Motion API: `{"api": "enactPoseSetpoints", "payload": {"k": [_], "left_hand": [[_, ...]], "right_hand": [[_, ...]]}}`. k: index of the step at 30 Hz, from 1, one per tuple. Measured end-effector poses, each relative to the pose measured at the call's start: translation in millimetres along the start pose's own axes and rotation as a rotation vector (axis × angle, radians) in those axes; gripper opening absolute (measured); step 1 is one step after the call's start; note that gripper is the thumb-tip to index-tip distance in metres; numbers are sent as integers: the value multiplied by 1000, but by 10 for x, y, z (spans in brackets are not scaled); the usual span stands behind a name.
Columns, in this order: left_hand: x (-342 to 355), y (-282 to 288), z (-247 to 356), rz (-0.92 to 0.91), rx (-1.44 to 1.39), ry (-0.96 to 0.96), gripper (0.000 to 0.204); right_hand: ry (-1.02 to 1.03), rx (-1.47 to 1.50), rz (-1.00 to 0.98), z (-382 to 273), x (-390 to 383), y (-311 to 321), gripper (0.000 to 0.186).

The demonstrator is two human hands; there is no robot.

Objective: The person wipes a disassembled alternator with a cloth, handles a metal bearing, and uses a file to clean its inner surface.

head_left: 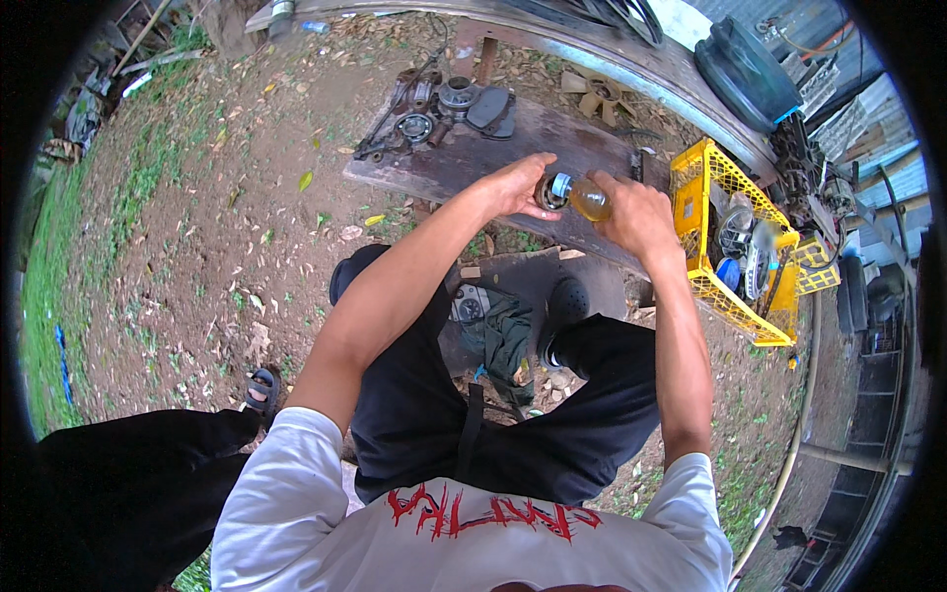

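Above the wooden bench, my right hand point(636, 215) is wrapped round a small clear bottle point(592, 200) of amber liquid. The bottle lies tipped sideways, its pale blue-white top pointing left. My left hand point(518, 188) grips a small, round, ring-like metal part point(549, 193) close to the bottle's top. Its thumb and fingers curve about the part, and its exact kind is too small to tell. Whether liquid is coming out of the bottle cannot be seen.
Greasy metal machine parts point(457, 95) lie at the far left of the bench point(562, 138). A yellow crate point(697, 202) of parts stands at right. Beyond the bench is a fan point(598, 97). Dark green cloth point(498, 331) lies between my legs. Another person's sandalled foot point(262, 390) is at left.
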State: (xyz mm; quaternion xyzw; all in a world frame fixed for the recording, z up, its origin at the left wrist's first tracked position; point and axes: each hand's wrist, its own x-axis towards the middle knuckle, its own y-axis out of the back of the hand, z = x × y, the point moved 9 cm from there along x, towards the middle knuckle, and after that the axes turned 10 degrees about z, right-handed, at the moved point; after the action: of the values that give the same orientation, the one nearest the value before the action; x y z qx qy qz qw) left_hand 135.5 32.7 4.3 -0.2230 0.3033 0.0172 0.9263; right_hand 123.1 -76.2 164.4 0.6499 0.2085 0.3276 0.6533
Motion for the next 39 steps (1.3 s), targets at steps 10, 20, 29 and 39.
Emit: {"api": "enactPoseSetpoints", "payload": {"k": [10,20,29,39], "left_hand": [[-6,0,-14,9,18,-2,59],[45,113,-61,64,201,4,61],[-9,141,20,141,195,-117,52],[-33,182,136,146,20,-125,36]], "right_hand": [[3,56,-37,2,23,-54,56],[-27,98,100,67,4,-145,55],[-97,191,152,159,-60,-153,53],[-234,290,111,430,-174,-220,67]]}}
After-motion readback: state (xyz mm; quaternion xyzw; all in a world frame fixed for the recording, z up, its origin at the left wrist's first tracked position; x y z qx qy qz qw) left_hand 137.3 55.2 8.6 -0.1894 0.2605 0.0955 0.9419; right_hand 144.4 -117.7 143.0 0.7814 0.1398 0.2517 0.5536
